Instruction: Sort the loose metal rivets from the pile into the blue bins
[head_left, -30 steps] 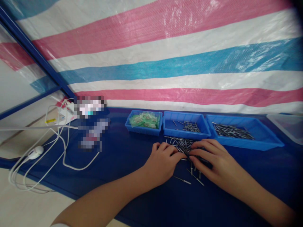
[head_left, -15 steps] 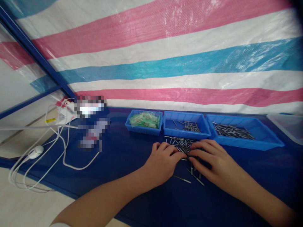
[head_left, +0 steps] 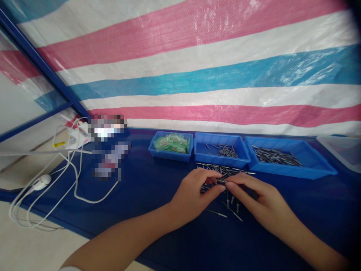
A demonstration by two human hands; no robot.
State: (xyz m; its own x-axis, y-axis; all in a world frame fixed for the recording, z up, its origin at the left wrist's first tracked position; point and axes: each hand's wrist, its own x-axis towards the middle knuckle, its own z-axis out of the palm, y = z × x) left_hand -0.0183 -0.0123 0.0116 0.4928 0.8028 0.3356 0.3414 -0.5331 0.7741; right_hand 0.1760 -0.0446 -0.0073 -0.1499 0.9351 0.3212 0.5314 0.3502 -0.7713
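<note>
Left hand (head_left: pixel 194 194) pinches a metal pin (head_left: pixel 220 181) before the middle tray (head_left: pixel 220 162); right hand (head_left: pixel 261 203) half-curled, grip unclear. Few pins binned, loose pile (head_left: pixel 225 169) looks unsorted

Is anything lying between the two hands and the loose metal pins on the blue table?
Nothing visible does. The left hand pinches some of the loose metal pins, and the right hand touches the same pile.

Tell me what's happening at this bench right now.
A person's left hand and right hand meet fingertip to fingertip over loose metal pins on the blue table, apparently pinching one, though that is too small to confirm. Behind them, the left tray holds green packets, the middle tray a few pins, the right tray many more.
</note>
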